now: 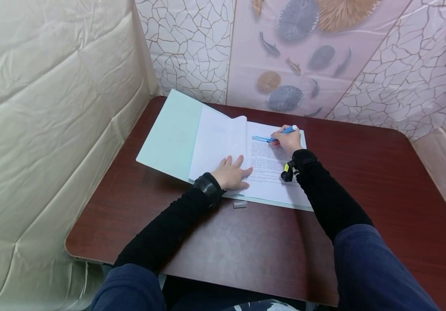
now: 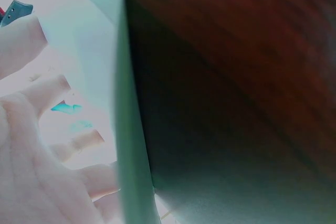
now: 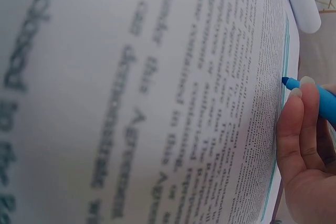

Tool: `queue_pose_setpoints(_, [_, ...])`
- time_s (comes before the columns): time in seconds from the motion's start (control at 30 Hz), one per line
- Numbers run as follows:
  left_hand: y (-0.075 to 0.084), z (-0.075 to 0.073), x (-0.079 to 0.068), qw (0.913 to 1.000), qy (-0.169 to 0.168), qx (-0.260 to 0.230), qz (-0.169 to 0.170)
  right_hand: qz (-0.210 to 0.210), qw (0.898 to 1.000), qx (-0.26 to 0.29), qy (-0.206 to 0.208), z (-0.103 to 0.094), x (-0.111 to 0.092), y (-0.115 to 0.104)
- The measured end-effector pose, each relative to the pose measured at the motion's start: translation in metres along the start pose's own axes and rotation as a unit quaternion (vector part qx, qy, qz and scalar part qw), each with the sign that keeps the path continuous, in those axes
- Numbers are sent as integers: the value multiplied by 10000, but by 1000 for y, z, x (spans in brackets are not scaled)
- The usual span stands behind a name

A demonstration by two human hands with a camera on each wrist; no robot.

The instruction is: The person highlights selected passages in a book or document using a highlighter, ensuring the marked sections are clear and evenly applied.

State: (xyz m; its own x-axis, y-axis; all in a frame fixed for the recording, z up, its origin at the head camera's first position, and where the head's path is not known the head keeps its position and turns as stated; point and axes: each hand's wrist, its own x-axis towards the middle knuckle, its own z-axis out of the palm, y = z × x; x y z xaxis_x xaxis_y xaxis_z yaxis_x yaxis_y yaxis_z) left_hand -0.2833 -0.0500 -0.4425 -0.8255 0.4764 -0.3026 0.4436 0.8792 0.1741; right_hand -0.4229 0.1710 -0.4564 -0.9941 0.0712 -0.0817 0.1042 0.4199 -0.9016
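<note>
A blue marker is pinched in my right hand, its tip down at the upper lines of a printed page. Blue strokes run along the top of the text. The right wrist view shows the marker's dark blue tip at the page, close to the blue lines. My left hand rests with spread fingers on the turned-over white sheets, near the fold. These papers lie in an open pale green folder, whose cover is spread to the left.
Just in front of the folder's lower edge lies a small grey piece, its kind unclear. The folder is on a dark reddish-brown table. Behind it hangs a patterned cloth, and a quilted cream cover stands along the left side.
</note>
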Motion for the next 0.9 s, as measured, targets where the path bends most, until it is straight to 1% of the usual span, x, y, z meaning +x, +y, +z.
queue_pose_setpoints(0.23, [0,0,-1,10000,26,53,12,60,9998,182,-27,-3,-1,-1])
queue_pose_setpoints(0.57, [1,0,0,10000,10,74,-23,194,9997,169,13,-5,0,1])
queue_pose_setpoints(0.9, [1,1,0,9999,34,120,-49,139,9992,368,96,-7,-4,-2])
